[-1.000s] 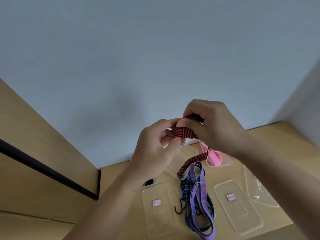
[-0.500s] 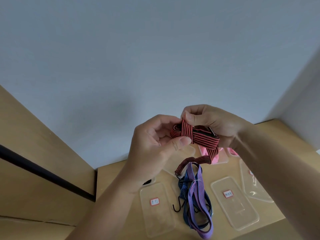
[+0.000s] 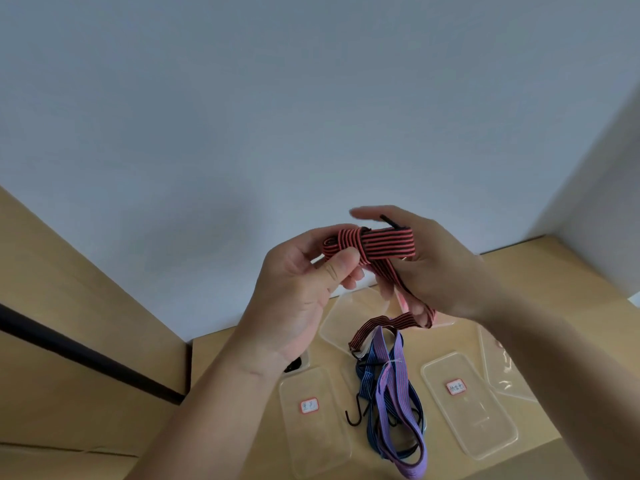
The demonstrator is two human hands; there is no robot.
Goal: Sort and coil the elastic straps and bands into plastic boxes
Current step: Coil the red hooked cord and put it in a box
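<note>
A red-and-black striped elastic strap (image 3: 384, 242) is wound into a flat coil held up in front of the wall. My left hand (image 3: 304, 289) pinches the coil's left end between thumb and fingers. My right hand (image 3: 436, 268) holds the coil's right side, with a black hook sticking up by its fingers. The strap's loose tail (image 3: 388, 323) hangs down to the table. Below lie a purple strap (image 3: 398, 407) and a blue strap (image 3: 370, 375) tangled together, with a black hook (image 3: 355, 415) at their left.
Several clear plastic boxes and lids lie on the wooden table (image 3: 554, 271): one with a red-edged label (image 3: 313, 420) at left, one labelled (image 3: 467, 403) at right, another (image 3: 349, 313) behind, one (image 3: 502, 368) at far right. A wooden panel (image 3: 69, 306) stands left.
The coil has been turned flat and stretched wider between my hands. My right hand has shifted right and its fingers have straightened; more of the tail is wound up.
</note>
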